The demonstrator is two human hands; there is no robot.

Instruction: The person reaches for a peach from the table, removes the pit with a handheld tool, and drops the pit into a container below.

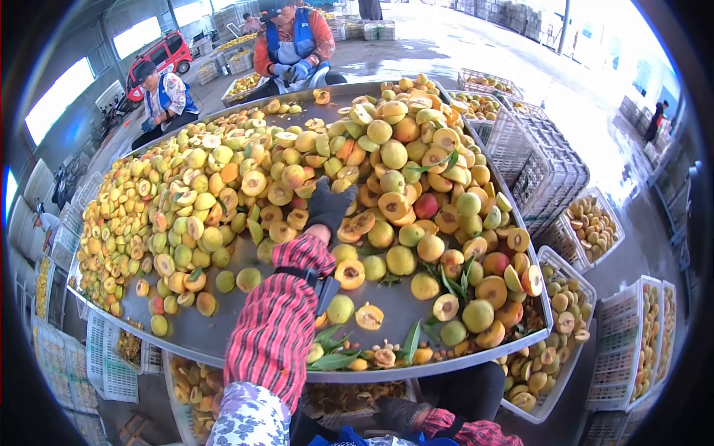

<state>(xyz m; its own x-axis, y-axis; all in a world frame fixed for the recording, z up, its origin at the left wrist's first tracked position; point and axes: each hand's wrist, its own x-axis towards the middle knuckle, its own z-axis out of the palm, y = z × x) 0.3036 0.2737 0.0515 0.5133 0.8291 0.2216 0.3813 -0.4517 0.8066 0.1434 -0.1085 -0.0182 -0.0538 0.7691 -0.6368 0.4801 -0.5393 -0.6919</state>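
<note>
My left hand (331, 207), in a dark glove with a red striped sleeve, reaches far onto a big round metal table (223, 334). It lies palm down on a heap of yellow-green whole and halved peaches (387, 160). Its fingers rest over the fruit near a halved peach (392, 205), and whether they grip one is hidden. My right hand (401, 412), also dark-gloved, stays low beneath the table's near edge. What it holds cannot be made out. Halved peaches (349, 273) and leaves (331, 360) lie near my forearm.
White plastic crates (547, 167) stand stacked at the right, and some crates (587, 223) hold peach halves. More crates (111, 372) sit under the table's left edge. Two seated people in gloves (294, 44) (163, 97) work at the far side. A red vehicle (160, 56) stands behind.
</note>
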